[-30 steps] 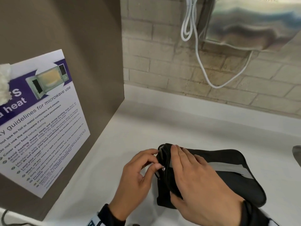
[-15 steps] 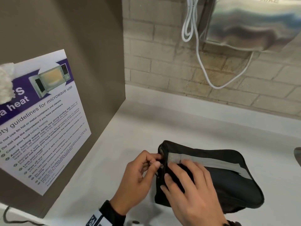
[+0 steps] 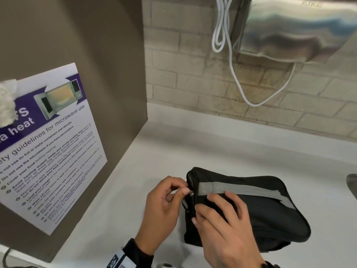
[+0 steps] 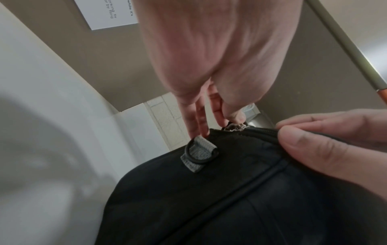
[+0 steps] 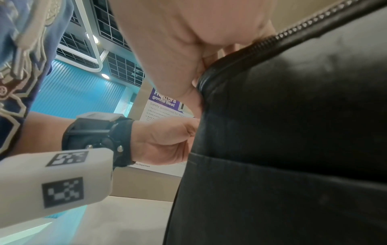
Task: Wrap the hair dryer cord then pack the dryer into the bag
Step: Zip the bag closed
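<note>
left fingers [image 3: 174, 183] pinch the zipper pull [image 3: 191, 194], right hand [image 3: 226, 229] gripping the bag [image 3: 270, 215].

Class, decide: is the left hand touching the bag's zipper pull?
Touching. Left wrist view: the left hand pinches the zipper pull at the corner of the bag.

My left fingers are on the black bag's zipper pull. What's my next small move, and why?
Probably slide the zipper pull along its track with the left hand, which pinches it at the corner of the bag; the right hand grips the fabric beside it, steadying things. The dryer itself isn't visible.
</note>
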Motion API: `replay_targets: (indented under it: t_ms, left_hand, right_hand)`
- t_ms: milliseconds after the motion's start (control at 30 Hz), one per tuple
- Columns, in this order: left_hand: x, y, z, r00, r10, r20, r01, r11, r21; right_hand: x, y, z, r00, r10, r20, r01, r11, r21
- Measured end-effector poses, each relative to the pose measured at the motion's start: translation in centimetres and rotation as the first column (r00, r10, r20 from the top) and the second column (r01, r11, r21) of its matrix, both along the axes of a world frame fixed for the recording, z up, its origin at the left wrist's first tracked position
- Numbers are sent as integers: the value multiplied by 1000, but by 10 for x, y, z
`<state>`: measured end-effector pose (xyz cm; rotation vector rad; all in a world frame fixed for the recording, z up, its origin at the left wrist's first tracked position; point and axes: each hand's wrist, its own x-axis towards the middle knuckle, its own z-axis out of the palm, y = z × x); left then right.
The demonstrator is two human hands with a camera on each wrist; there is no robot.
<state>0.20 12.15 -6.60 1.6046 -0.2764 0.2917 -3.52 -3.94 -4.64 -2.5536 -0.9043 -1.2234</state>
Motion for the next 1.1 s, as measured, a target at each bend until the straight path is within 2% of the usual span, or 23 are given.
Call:
replay_targets:
  t_ms: [200, 467, 767, 900, 1000, 1100]
  left_hand:
    - [0, -1, 0, 1000, 19, 1, -19, 999, -37]
    - [14, 3, 1, 999, 35, -10, -35, 999, -37]
    - [27, 5, 5, 984, 123, -126, -132, 989, -66]
    - [25, 12, 6, 985, 31, -167, -35, 999, -18]
    - [6, 20, -10, 962, -132, -239, 131, 991, -21]
    - [-18, 31, -32, 911, -305, -275, 308, 951, -34]
  right_hand:
    - [1, 1, 2, 1000, -7, -9, 7, 1000, 0]
    - [0, 3, -3, 998, 58, 3, -58, 998, -4]
    - [-5, 9, -8, 999, 39, -24, -40, 999, -16]
    - [-4, 5, 0, 994, 50, -93, -45, 997, 55]
    - [-6, 2, 6, 989, 60, -136, -53, 997, 58]
    - [-8, -2, 4, 979, 88, -184, -76, 994, 74]
